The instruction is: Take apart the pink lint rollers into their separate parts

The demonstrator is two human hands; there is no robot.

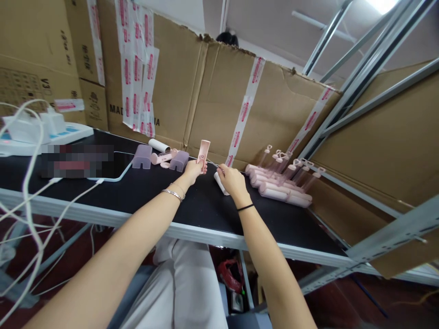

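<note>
My left hand [194, 171] is closed around a slim pink handle piece [203, 152], which stands upright above the black tabletop [137, 192]. My right hand [232, 180] is closed on a white cylinder [219, 183] lying on the table, and a thin metal tool [213, 164] pokes out from its fingers toward the pink piece. A silver bracelet sits on my left wrist and a black band on my right.
A pile of several finished pink rollers [281, 185] lies at the right against the cardboard wall [240, 100]. Lilac covers [142, 156], a white roll [159, 145] and pink parts lie behind my left hand. A power strip [41, 132] with white cables [30, 183] is at left.
</note>
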